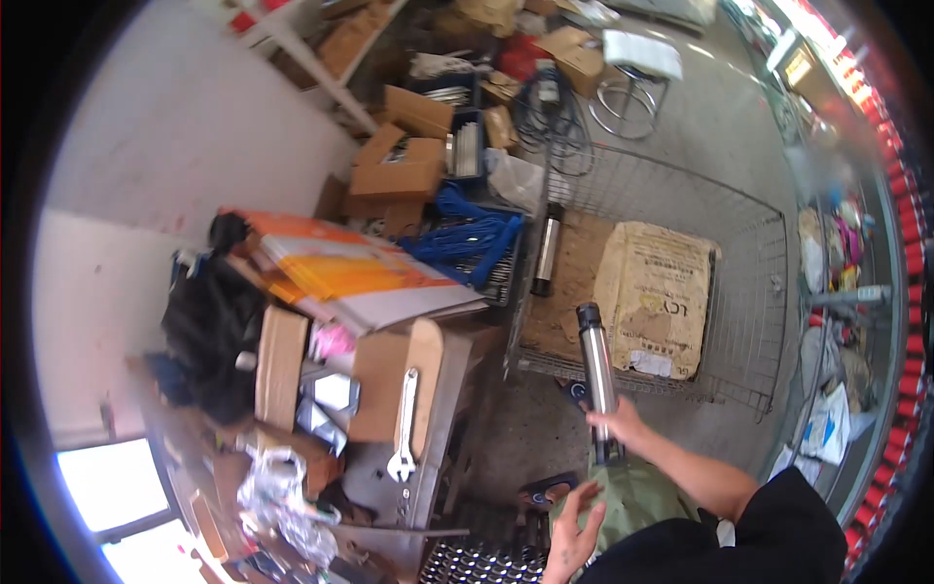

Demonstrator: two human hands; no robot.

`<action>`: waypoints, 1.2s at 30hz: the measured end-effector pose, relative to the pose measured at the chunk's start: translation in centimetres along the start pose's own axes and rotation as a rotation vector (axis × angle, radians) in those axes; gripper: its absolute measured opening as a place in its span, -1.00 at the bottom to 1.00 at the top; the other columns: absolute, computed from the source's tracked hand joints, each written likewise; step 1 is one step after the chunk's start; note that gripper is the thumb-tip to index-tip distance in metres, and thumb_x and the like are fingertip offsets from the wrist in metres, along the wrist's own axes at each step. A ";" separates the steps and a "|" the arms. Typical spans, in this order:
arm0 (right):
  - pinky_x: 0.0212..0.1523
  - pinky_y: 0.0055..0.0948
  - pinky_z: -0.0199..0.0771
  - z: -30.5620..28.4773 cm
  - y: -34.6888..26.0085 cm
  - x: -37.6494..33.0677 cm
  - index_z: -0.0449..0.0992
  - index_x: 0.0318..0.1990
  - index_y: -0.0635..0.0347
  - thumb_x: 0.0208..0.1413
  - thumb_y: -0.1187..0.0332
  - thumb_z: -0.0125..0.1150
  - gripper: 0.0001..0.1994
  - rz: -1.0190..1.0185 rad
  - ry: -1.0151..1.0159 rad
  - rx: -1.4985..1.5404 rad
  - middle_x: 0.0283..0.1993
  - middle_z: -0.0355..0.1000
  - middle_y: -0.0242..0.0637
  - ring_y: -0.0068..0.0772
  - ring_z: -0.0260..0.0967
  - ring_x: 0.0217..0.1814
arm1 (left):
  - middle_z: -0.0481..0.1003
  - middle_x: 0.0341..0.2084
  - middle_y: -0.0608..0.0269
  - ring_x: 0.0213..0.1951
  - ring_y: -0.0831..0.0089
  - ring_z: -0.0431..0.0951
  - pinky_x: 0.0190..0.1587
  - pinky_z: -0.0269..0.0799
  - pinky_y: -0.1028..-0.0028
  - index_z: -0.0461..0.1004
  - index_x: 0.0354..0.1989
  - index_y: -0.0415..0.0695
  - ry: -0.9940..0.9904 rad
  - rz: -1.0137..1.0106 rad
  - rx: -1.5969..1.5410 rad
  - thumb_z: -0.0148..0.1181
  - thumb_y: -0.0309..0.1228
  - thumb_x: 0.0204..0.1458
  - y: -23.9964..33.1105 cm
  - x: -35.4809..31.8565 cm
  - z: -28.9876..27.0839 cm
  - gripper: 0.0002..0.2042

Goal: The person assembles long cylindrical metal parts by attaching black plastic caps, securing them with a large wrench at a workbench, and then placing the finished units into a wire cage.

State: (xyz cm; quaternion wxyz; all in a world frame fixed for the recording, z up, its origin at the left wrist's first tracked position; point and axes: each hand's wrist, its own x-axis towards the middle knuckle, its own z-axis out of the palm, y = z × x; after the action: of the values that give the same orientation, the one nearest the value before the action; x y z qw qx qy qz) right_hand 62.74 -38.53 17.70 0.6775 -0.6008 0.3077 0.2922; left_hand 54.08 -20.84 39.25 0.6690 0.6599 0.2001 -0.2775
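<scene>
My right hand [623,426] is wrapped round the lower part of a shiny metal cylinder [598,365] with black ends, which I hold tilted just beside the near edge of a wire mesh cart [744,389]. My left hand [574,530] is below it, near my green trousers, with nothing in it and its fingers apart. Inside the cart, at its left side, lies a similar metal cylinder [548,251] with black ends. A worn cardboard sheet [657,292] covers part of the cart's bottom.
On the workbench [443,389] at the left lie an adjustable wrench [404,423], plastic bags [282,496] and cardboard. Several metal parts [482,560] fill a tray near my left hand. Boxes [399,165] and a white stool [642,55] stand beyond; shelves [837,321] run along the right.
</scene>
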 end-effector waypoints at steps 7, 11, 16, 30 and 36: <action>-0.12 -0.23 0.53 -5.4 0.7 33.3 0.55 -0.05 0.39 -0.12 0.13 0.46 -0.46 0.036 0.338 -0.450 -0.23 0.59 -0.04 -0.14 0.57 -0.17 | 0.56 -0.49 0.19 -0.45 0.54 0.54 -0.24 0.58 0.38 0.51 -0.22 -0.24 0.427 -0.347 0.130 0.16 -0.23 0.30 -22.0 0.2 -2.9 -0.73; 0.14 0.01 0.45 -5.9 -0.5 48.0 0.39 0.09 0.32 -0.12 -0.09 0.42 -0.25 0.049 0.519 -0.590 0.04 0.51 0.21 0.20 0.48 0.13 | 0.63 -0.28 0.14 -0.32 0.42 0.63 -0.29 0.57 0.43 0.49 -0.03 -0.21 0.467 -0.806 -0.262 0.13 -0.19 0.32 -28.2 -2.6 -7.6 -0.69; 0.11 0.08 0.45 -0.3 -1.9 57.1 0.29 0.25 0.28 0.05 -0.05 0.36 -0.26 -0.187 0.661 -0.625 0.06 0.50 0.23 0.27 0.44 0.14 | 0.60 -0.20 0.17 -0.25 0.37 0.63 -0.30 0.58 0.36 0.41 0.16 -0.16 0.574 -0.938 -0.406 0.06 -0.18 0.35 -32.3 -5.6 -6.7 -0.64; -0.14 -0.40 0.52 -6.1 10.4 27.8 0.55 -0.01 0.26 0.30 0.30 0.21 -0.76 -0.418 -0.107 -0.993 -0.15 0.58 -0.30 -0.43 0.49 -0.18 | 0.63 -0.19 -0.18 -0.04 -0.05 0.62 0.07 0.48 0.09 0.61 -0.06 -0.21 0.724 -0.727 -0.022 0.06 -0.04 0.19 -43.0 -4.0 -6.5 -0.54; -0.37 -0.64 0.38 5.1 11.7 8.5 0.47 0.10 0.13 0.35 0.32 0.15 -0.76 0.017 -0.447 -1.083 -0.16 0.56 -0.41 -0.66 0.42 -0.28 | 0.61 -0.11 -0.15 0.00 -0.10 0.60 0.12 0.48 0.09 0.60 -0.09 -0.17 0.901 -0.764 -0.317 0.11 -0.07 0.14 -54.8 -4.8 -5.2 -0.60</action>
State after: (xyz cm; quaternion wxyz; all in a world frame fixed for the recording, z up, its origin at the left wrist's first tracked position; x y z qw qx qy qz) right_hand 59.53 -32.03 4.22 0.3199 -0.7829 -0.0310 0.5328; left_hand 16.08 -13.83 -0.23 0.4618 0.4862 0.7248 -0.1583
